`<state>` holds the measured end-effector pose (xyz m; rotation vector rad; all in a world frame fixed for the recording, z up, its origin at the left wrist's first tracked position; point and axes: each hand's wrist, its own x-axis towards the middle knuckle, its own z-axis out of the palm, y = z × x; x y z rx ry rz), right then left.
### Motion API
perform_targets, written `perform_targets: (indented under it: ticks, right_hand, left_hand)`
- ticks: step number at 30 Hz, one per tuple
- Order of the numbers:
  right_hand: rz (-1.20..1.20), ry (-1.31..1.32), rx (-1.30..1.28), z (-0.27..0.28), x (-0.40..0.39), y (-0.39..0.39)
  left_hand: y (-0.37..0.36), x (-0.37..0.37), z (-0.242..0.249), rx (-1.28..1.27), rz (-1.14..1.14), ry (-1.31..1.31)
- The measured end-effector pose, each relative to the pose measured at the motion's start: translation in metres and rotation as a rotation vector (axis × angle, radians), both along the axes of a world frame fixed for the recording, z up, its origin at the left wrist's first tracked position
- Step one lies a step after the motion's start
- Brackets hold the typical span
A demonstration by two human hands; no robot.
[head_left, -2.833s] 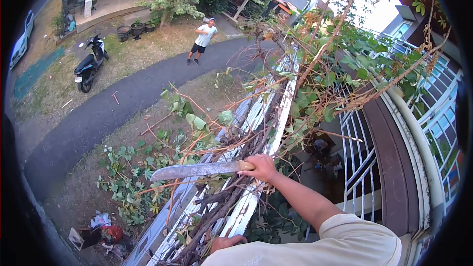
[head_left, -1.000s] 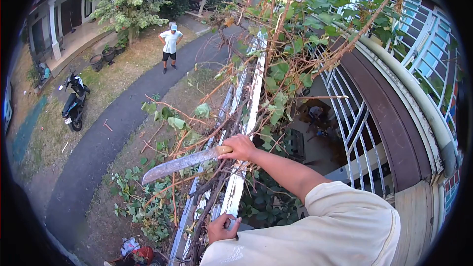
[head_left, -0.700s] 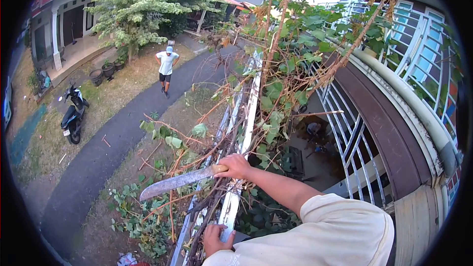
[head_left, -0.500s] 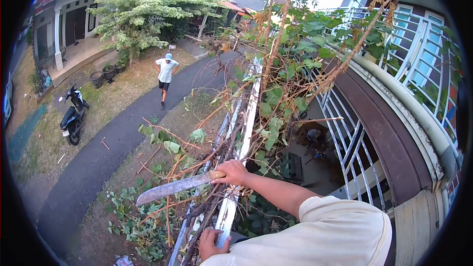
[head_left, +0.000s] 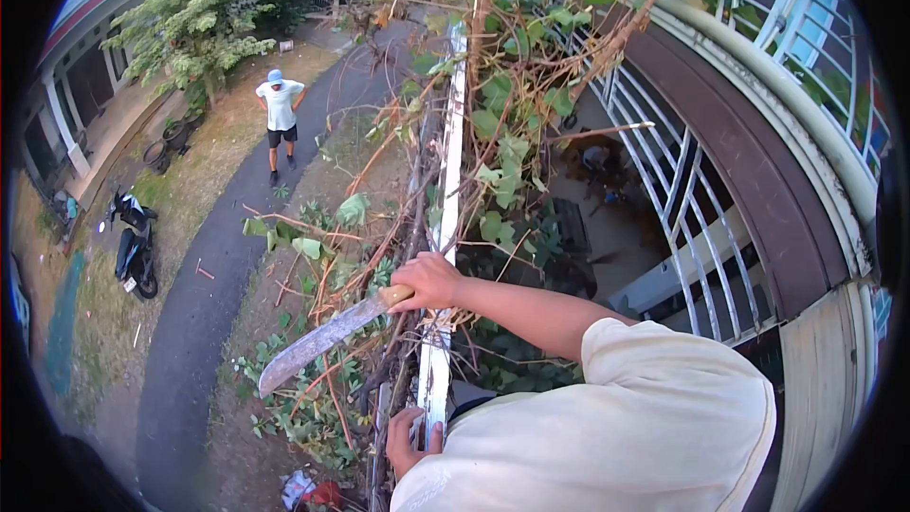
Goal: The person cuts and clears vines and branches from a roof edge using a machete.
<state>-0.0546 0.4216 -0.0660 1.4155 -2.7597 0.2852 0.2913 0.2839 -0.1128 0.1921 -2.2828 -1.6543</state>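
Right hand wrapped round machete handle above tangled branches, left hand gripping white rail edge.

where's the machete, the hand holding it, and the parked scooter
machete (head_left: 318, 346): head view, on the middle of the flat blade.
right hand (head_left: 428, 281): head view, on the back of the hand closed round the handle.
scooter (head_left: 133, 248): head view, on its dark body, beside the path.
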Motion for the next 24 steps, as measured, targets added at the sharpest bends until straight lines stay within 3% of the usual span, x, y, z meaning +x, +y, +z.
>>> perform_targets:
  ticks: [2,9,14,24]
  right_hand:
    - [0.042,-0.042,-0.061,-0.002,-0.003,-0.002]
    - [0.065,-0.015,-0.016,-0.001,-0.01,-0.001]
    - [0.079,0.005,-0.089,-0.016,-0.013,0.005]
    - [0.133,0.003,-0.115,-0.009,-0.019,0.01]
  left_hand:
    - [0.0,-0.001,-0.003,0.147,0.039,0.025]
    - [0.004,-0.013,0.021,0.013,-0.008,-0.094]
    - [-0.002,-0.017,0.012,-0.125,-0.099,-0.104]
    - [0.015,-0.019,0.01,-0.007,-0.145,-0.168]
